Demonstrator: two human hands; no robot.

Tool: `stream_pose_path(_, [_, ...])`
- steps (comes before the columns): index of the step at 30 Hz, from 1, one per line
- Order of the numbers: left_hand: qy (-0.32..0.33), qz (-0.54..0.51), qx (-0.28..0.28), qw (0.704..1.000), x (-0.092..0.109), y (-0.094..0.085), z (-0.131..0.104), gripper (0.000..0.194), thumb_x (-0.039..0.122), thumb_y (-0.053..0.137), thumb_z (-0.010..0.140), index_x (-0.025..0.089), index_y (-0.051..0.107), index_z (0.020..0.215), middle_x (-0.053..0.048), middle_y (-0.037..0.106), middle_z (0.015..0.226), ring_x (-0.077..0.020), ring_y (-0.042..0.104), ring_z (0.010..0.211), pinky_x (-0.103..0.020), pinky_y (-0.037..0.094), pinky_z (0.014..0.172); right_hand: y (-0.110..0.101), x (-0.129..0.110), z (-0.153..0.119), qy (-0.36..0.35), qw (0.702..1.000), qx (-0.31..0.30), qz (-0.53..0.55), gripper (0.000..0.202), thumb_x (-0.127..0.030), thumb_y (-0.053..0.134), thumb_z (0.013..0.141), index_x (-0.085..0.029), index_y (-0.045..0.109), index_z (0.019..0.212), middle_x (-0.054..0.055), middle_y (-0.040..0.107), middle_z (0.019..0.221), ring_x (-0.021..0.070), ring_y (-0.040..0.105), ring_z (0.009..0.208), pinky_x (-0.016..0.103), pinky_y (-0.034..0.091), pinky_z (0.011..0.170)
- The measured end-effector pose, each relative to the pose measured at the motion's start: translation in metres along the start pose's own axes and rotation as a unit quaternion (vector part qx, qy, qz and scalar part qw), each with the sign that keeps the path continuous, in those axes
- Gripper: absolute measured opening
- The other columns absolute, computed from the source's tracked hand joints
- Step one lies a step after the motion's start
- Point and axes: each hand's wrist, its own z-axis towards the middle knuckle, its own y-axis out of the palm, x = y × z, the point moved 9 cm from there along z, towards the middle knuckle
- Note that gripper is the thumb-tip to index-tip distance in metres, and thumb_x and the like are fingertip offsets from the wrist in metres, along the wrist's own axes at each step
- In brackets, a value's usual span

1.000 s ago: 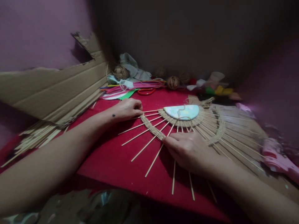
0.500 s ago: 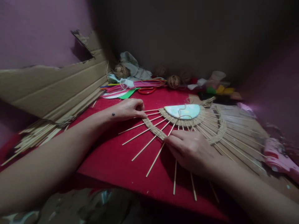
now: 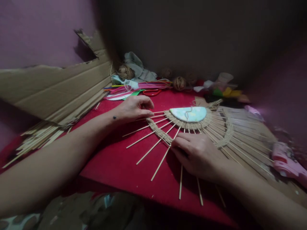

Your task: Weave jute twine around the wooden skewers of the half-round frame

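Note:
A half-round piece [image 3: 188, 114] with a pale, patterned face lies on the red cloth, edged by a woven twine border [image 3: 176, 123]. Thin wooden sticks [image 3: 144, 156] fan out from it like rays. Across them runs a braided twine band [image 3: 159, 131] in an arc. My right hand [image 3: 195, 153] pinches this band near the middle of the fan, its fingertips closed on it. My left hand [image 3: 137, 108] is by the band's left end and the topmost left sticks, thumb and fingers apart. The part of the band beneath my right hand is hidden.
A pink glue gun [image 3: 287, 161] lies at the right on a brown board. Twine balls [image 3: 179, 83], pink strips [image 3: 151, 85] and red-handled scissors [image 3: 152, 92] are at the back. Folded cardboard [image 3: 59, 92] and a bundle of sticks [image 3: 40, 139] stand at the left.
My left hand has lifted slightly off the band's left end, and its thumb and fingers have spread apart. My right hand still pinches the band at about the same place.

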Motion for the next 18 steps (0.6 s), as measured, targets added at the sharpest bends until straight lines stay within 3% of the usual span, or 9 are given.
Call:
stream_pose_path(2, [0.045,-0.067,-0.072,0.994,0.016,0.012,-0.006,0.020,0.033,0.065,0.075,0.015,0.065,0.085,-0.001,0.065,0.075,-0.0126,0.057,0.069,-0.024,0.043,0.064,0.000,0.002,-0.001,0.008,1.000,-0.004,0.006,0.024,-0.018,0.044,0.089,-0.014,0.061,0.072,0.003,0.059,0.066,0.0118,0.049,0.058,0.027,0.029,0.052])
stream_pose_path(5, [0.108,-0.080,-0.162,0.978,0.037,0.029,-0.016,0.016,0.029,0.064,0.078,0.014,0.068,0.080,-0.002,0.065,0.076,-0.0122,0.058,0.071,-0.023,0.044,0.066,0.000,0.005,-0.002,0.023,1.000,-0.007,0.020,0.021,-0.019,0.046,0.088,-0.014,0.060,0.073,0.003,0.059,0.067,0.0116,0.049,0.059,0.026,0.028,0.053])
stream_pose_path(13, [0.202,-0.036,-0.186,0.961,0.057,0.047,-0.025,0.013,0.019,0.059,0.085,0.017,0.071,0.081,-0.004,0.065,0.081,-0.0111,0.059,0.075,-0.020,0.045,0.070,0.003,0.013,-0.004,0.062,0.994,-0.015,0.093,0.011,-0.016,0.050,0.083,-0.016,0.059,0.077,0.001,0.061,0.067,0.0106,0.051,0.058,0.025,0.030,0.055])
stream_pose_path(18, [0.188,-0.041,-0.180,0.965,0.059,0.045,-0.026,0.013,0.020,0.058,0.085,0.016,0.070,0.082,-0.004,0.066,0.081,-0.0108,0.059,0.075,-0.020,0.045,0.069,0.005,0.014,-0.005,0.075,0.990,-0.033,0.115,0.009,-0.016,0.051,0.080,-0.017,0.060,0.078,0.000,0.060,0.066,0.0102,0.049,0.056,0.024,0.031,0.055])
